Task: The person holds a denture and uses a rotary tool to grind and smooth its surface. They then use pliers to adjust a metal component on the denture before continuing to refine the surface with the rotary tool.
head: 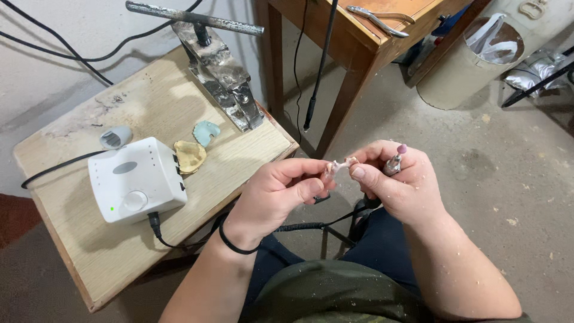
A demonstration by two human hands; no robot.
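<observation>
Holding a small pinkish dental piece (339, 167) between both hands above our lap, we pinch it with the left hand (281, 194) from one side; its grip is narrow, thumb and forefinger closed on the piece. Our right hand (397, 179) grips the other end with its thumb and also holds a rotary handpiece (394, 161) with a pink grinding tip; its coiled black cord runs down across our knees. Left of us, the wooden desk (239, 155) carries a white control box (134, 179) with a round knob and a green light, a yellowish cast (190, 157), a pale blue-green cast (205, 132) and a rusty metal press (218, 72). Farther off stand a second wooden table (359, 36) with pliers (379, 18) and a lined bin (466, 60).
</observation>
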